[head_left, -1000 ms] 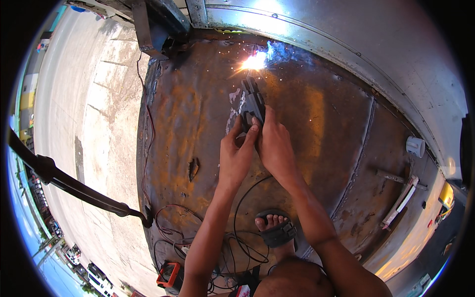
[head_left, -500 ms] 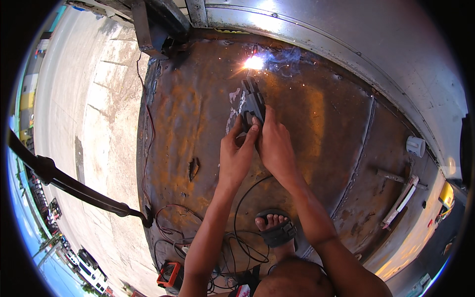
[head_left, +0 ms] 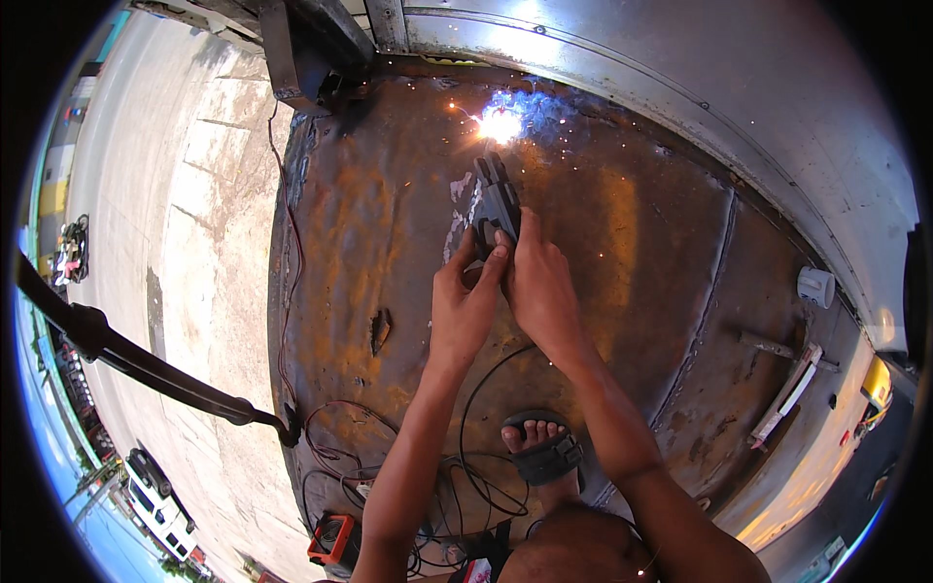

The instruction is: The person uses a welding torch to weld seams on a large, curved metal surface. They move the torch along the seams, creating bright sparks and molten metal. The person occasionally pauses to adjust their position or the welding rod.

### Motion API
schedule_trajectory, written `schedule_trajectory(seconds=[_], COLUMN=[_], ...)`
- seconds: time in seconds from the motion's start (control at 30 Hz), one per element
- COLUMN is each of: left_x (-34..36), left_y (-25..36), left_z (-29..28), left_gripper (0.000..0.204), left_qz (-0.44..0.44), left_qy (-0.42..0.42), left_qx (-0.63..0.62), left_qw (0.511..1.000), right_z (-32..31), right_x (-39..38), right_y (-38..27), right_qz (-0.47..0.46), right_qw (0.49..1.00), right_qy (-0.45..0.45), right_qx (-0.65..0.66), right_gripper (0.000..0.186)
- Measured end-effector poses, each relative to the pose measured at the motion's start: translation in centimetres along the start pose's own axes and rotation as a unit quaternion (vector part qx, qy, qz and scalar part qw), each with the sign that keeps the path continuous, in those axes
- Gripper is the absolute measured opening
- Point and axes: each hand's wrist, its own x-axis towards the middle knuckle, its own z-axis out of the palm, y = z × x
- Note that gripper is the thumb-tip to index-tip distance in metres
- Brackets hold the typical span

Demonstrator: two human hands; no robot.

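Note:
A black welding electrode holder [head_left: 499, 197] points away from me over a rusty steel plate [head_left: 369, 233]. My right hand [head_left: 539, 282] wraps its handle, and the fingers of my left hand [head_left: 464, 306] close on its left side. Just past the holder's jaws a bright welding arc [head_left: 501, 126] burns on the plate, throwing sparks and bluish smoke. Glare hides most of the electrode and the weld spot. Flaking pale paint [head_left: 455, 223] lies left of the holder.
Black cables [head_left: 476, 428] loop near my sandalled foot [head_left: 539, 447], beside an orange-and-black box [head_left: 335, 541]. A hammer [head_left: 787, 394] and a white mug [head_left: 816, 288] are at the right. A metal panel [head_left: 622, 58] borders the far side; a concrete road [head_left: 185, 321] runs along the left.
My hands and the holder stay almost still. The arc glows larger, with thicker smoke and shifted sparks. On the road, a motorcycle has appeared and a white vehicle has moved.

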Motion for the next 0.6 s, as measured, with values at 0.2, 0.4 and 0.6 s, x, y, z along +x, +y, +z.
schedule_trajectory(seconds=[0.2, 0.4, 0.6], left_x=[-0.01, 0.0, 0.16], left_y=[0.15, 0.09, -0.17], left_z=[0.06, 0.06, -0.05], left_gripper=[0.06, 0.058, 0.063], left_qz=[0.002, 0.002, 0.0], left_qy=[-0.008, 0.001, -0.013], left_qx=[-0.003, -0.008, -0.013], left_qw=[1.0, 1.0, 1.0], right_z=[-0.29, -0.08, 0.08], right_x=[0.0, 0.02, 0.0], right_y=[0.03, -0.03, 0.28], right_qz=[-0.012, -0.005, -0.01], right_qw=[1.0, 1.0, 1.0], right_qy=[-0.007, -0.005, 0.002], right_qx=[-0.011, -0.002, -0.009], right_gripper=[0.034, 0.034, 0.033])
